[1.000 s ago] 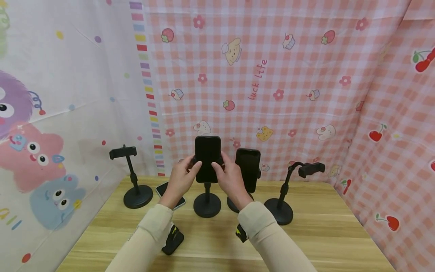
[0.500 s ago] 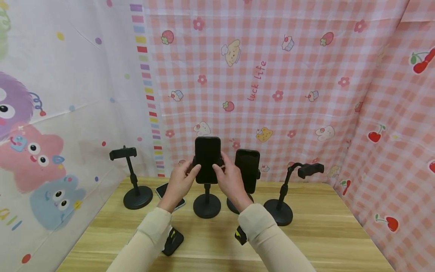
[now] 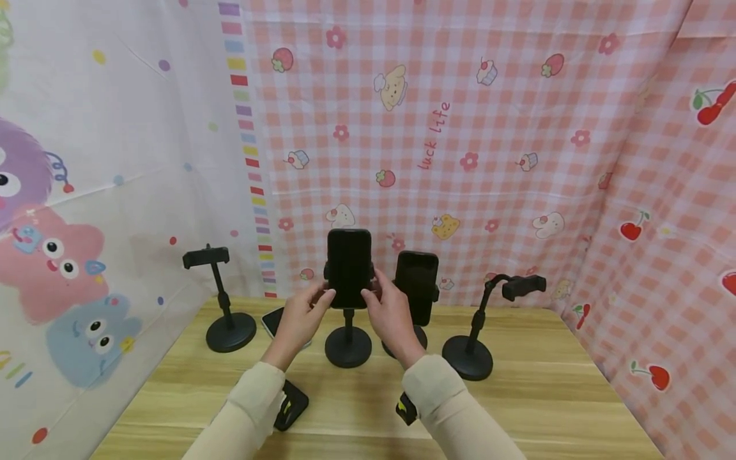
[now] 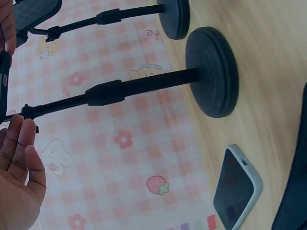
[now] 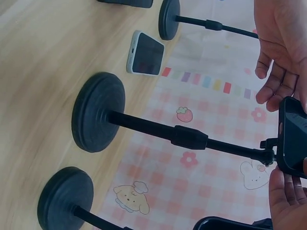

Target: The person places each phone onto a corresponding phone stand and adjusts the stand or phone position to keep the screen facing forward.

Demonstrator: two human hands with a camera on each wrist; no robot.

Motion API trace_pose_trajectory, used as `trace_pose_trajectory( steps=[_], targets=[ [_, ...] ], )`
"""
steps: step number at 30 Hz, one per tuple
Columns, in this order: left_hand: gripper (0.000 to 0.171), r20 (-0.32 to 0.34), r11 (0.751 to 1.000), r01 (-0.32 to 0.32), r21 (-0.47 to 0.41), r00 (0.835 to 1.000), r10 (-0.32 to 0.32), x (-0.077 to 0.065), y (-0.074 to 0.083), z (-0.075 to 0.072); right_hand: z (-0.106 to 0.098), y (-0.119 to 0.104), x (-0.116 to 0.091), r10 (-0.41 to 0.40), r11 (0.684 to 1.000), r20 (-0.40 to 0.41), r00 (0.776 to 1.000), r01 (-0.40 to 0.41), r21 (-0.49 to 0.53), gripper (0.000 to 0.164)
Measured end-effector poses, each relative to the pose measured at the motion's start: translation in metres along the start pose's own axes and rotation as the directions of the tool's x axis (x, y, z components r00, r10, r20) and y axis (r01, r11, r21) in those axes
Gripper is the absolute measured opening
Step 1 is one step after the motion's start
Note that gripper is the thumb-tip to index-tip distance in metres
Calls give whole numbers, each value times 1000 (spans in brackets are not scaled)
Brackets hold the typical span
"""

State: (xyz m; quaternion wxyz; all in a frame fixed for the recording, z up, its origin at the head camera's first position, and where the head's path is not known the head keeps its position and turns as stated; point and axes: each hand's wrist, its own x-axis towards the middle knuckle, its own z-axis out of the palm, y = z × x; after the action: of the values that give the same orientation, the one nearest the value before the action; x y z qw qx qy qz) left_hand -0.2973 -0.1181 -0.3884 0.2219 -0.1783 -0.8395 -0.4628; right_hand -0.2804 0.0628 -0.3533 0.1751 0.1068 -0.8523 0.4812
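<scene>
A black phone (image 3: 349,268) stands upright in the clamp of a black stand (image 3: 347,347) at the middle of the wooden table (image 3: 546,396). My left hand (image 3: 319,300) reaches its lower left corner, thumb against the edge and fingers relaxed. My right hand (image 3: 376,300) touches the lower right corner the same way. In the left wrist view the left hand (image 4: 21,158) has straight fingers beside the stand's pole (image 4: 120,91). The right wrist view has the phone (image 5: 292,139) above the right hand's fingertips (image 5: 288,201), and the left hand (image 5: 278,72) loosely curled just off it.
A second stand carries another black phone (image 3: 416,287) just right of my hands. An empty stand (image 3: 230,332) is at the left, and a bent-neck empty stand (image 3: 467,358) at the right. A pale-cased phone (image 3: 274,319) lies flat behind my left hand. Patterned cloth walls surround the table.
Both hands have slid down from the phone's sides to its lower corners and loosened. The phone stays upright in the clamp.
</scene>
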Motion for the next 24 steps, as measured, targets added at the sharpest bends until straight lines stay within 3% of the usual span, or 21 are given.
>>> trace_pose_trajectory(
  steps=[11, 24],
  targets=[
    [38, 29, 999, 33, -3, 999, -33, -12, -7, 2, 4, 8, -9, 7, 1000, -19, 1000, -7, -27, 45],
    [32, 49, 999, 46, -16, 998, -45, -21, -12, 8, 4, 16, -22, 24, 999, 18, 1000, -24, -35, 45]
  ],
)
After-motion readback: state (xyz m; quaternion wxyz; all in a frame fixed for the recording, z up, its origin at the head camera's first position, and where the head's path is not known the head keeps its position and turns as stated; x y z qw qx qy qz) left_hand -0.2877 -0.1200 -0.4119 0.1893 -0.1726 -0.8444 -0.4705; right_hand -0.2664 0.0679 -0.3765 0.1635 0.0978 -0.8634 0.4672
